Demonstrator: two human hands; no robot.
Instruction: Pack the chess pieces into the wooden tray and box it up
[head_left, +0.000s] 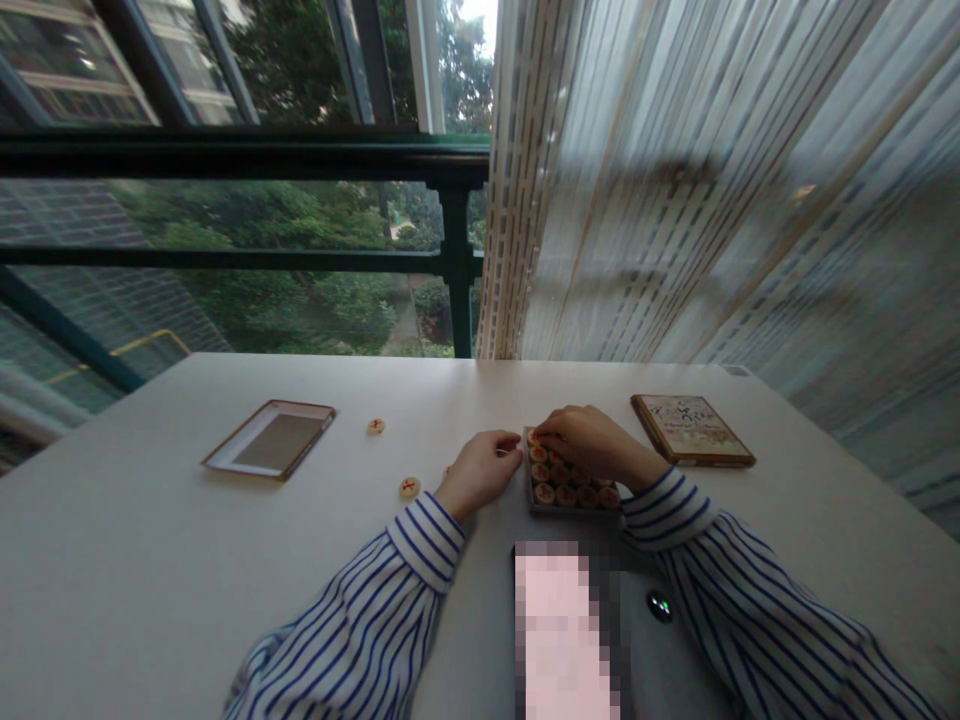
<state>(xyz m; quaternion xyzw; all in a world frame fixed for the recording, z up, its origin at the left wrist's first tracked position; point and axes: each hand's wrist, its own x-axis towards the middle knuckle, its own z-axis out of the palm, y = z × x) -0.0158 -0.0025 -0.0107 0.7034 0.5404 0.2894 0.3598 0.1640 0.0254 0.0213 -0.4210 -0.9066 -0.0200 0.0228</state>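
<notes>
Wide white table across the near part. At far left, tall window frames and a dark green railing, with leafy trees, a grey brick wall and a pale building beyond. At far right, sheer striped curtain hanging in long folds. Soft daylight through the glass, faint sheen on the tabletop.

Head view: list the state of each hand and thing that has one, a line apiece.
Tray: open, pieces in rows
Left hand: part open, beside the tray
Right hand: over the tray, grip hidden
Loose pieces: two plainly seen, flat, red marks up
Left case: hollow side up
Right case: printed side up
Curtain: hanging in folds
</notes>
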